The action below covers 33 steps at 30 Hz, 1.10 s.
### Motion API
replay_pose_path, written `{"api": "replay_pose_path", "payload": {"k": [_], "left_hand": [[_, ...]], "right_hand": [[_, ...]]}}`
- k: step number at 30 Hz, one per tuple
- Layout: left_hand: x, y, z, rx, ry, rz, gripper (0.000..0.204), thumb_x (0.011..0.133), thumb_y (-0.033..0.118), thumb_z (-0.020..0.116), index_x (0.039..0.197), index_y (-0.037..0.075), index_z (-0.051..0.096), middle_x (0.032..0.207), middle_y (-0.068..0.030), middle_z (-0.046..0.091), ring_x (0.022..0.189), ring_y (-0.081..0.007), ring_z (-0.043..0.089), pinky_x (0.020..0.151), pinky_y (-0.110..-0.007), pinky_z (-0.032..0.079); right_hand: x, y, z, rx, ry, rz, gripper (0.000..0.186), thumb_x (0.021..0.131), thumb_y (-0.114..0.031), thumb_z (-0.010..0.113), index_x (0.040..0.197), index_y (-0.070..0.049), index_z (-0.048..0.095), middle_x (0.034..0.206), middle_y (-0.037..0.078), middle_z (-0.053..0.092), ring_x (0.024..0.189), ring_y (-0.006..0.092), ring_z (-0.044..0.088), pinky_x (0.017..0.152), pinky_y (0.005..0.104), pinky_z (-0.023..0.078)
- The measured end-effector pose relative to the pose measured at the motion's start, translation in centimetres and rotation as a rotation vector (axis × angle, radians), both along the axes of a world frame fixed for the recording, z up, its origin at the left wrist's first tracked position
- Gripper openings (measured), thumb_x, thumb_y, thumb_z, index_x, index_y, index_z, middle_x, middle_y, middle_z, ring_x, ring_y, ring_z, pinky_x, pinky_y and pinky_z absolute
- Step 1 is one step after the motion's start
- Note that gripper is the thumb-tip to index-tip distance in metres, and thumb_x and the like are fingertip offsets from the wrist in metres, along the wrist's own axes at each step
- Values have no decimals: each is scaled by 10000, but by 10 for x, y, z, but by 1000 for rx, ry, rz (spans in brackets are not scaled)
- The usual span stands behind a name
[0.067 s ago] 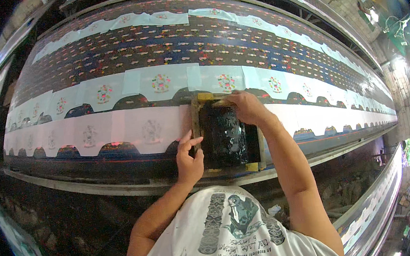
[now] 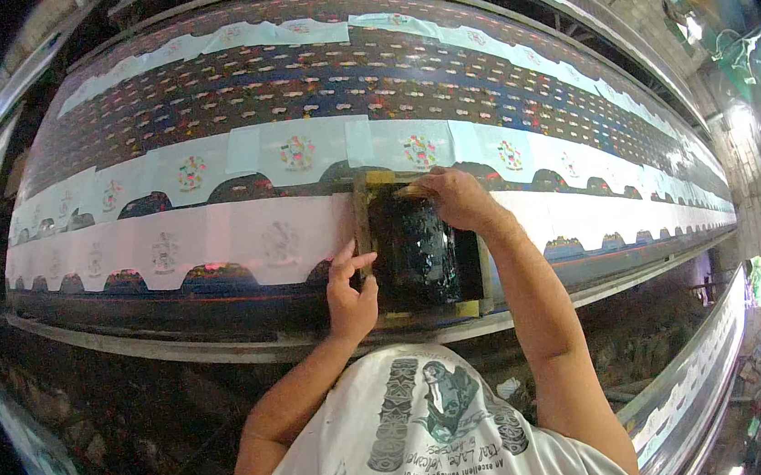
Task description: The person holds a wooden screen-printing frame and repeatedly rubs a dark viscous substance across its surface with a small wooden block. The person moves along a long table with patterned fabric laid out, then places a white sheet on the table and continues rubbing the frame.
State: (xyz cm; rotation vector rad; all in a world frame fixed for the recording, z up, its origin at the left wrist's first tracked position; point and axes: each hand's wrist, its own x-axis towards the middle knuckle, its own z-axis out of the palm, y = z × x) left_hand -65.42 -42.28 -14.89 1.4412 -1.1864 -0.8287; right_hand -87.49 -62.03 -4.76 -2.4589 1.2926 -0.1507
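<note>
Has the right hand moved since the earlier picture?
No, no visible shift: the bare right hand holds the same place against the round multicoloured emblem printed on the pale-blue fabric panel beyond it.

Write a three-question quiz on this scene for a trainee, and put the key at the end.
1. True or false: the dark ink inside the frame looks wet and shiny.
2. The pale blue cloths just beyond the frame carry prints that are: A) plain black, B) multicoloured, C) plain white.
3. Fill in: the tan-edged tool near the frame's far end is held by the ____.

Key: 1. True, it has bright glints. 2. B. 3. Right hand.
</note>
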Motion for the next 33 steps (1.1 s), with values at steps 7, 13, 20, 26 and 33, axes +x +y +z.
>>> {"api": "replay_pose_path", "payload": {"k": [7, 13, 20, 26, 33], "left_hand": [[4, 0, 1, -3, -6, -7, 340, 890, -82, 732, 1187, 68, 797, 1628, -266, 584, 1535, -416, 549, 1298, -503, 401], [1, -7, -9, -9, -12, -12, 385, 887, -68, 745, 1239, 80, 791, 1630, -281, 580, 1545, -426, 539, 1311, -499, 383], [-4, -9, -2, -28, -118, -22, 506, 803, -71, 767, 1284, 83, 787, 1626, -246, 585, 1556, -402, 519, 1323, -476, 374], [-11, -12, 4, 23, -114, 17, 433, 750, -93, 715, 1130, 79, 832, 1582, -264, 627, 1513, -406, 560, 1313, -502, 365], [-75, -23, 6, -62, -20, 20, 320, 764, -96, 736, 1027, 71, 804, 1617, -284, 587, 1549, -432, 527, 1327, -508, 334]], "right_hand": [[1, 69, 10, -5, -3, 65, 508, 850, 38, 668, 1302, -141, 817, 1151, 180, 766, 1115, 417, 741, 988, 510, 612], [-6, 137, 14, -51, 16, 38, 522, 851, 13, 697, 1342, -139, 791, 1198, 138, 756, 1143, 373, 729, 1023, 492, 595], [-13, 189, 16, 27, 17, 37, 544, 835, -15, 784, 1373, -90, 771, 1330, 123, 725, 1226, 365, 674, 1086, 464, 564], [-56, 209, 7, -109, -239, -100, 494, 893, -112, 864, 1377, -89, 766, 1438, 169, 690, 1405, 386, 614, 1159, 481, 525], [-156, 217, -32, 0, -704, -584, 405, 999, -145, 810, 1383, -34, 748, 1456, 214, 695, 1365, 410, 657, 1169, 480, 510]]}}
